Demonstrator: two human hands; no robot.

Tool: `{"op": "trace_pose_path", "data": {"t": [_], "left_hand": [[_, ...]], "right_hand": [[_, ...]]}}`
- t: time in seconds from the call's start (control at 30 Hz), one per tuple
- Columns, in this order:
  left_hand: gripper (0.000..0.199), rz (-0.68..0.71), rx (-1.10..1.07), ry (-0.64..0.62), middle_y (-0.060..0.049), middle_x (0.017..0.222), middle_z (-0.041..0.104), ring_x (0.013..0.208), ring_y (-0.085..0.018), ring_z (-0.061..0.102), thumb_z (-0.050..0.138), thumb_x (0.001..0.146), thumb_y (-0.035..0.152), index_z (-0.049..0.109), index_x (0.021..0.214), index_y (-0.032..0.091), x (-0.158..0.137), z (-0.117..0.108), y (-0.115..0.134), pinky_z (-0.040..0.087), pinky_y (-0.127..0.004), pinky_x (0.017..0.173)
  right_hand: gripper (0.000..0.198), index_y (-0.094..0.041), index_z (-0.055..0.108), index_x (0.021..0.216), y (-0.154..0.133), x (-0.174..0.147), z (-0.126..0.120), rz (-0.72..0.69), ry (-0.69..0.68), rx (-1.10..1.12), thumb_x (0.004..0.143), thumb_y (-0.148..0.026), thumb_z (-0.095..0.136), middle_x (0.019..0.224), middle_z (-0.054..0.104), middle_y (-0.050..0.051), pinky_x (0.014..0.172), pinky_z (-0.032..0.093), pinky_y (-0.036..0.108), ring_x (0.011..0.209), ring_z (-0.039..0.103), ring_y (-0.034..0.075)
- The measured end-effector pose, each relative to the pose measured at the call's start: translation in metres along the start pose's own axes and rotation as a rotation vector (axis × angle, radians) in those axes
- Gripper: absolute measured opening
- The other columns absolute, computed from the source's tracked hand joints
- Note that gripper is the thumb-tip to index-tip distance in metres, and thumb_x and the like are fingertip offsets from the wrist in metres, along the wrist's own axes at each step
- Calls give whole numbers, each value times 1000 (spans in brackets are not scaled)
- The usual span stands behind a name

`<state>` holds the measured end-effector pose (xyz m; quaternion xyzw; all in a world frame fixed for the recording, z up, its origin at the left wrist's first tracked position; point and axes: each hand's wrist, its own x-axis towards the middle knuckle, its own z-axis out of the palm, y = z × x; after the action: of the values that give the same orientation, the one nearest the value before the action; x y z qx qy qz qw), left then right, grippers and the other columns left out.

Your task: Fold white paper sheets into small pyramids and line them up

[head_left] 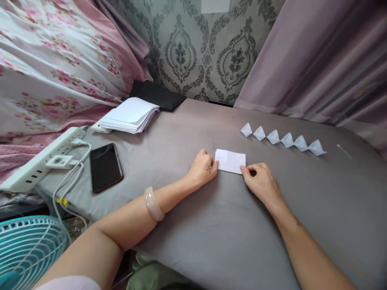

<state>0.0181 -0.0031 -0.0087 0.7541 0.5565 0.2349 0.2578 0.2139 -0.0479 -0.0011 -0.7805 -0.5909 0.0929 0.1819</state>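
Observation:
A small folded white sheet of paper (231,161) lies near the middle of the grey cloth surface (193,225). My left hand (203,169) pinches its left edge between thumb and curled fingers. At the lower right corner, my right hand (262,182) grips the paper between thumb and forefinger, the other fingers curled. Beyond my right hand stands a row of several folded white paper boats (273,137), set side by side on the cloth.
At the back left lies a stack of white paper (130,114) beside a black cloth item (160,96). A phone (105,167), a power strip (45,159) and white cables (71,181) are at the left. A teal fan (30,249) stands lower left. Curtains (287,52) hang behind.

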Motion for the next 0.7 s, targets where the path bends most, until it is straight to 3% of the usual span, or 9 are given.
{"op": "trace_pose_path", "data": {"t": [0.7], "left_hand": [[26,33,108,-53,-11,100,57,87,-21,58,49,89,33,63,78,14,1,-4,-1,49,-35,80]], "right_hand": [[33,-23,64,73,-1,0,-1,6,-29,-12,83,-51,51,97,60,6,66,38,32,76,56,20]]}}
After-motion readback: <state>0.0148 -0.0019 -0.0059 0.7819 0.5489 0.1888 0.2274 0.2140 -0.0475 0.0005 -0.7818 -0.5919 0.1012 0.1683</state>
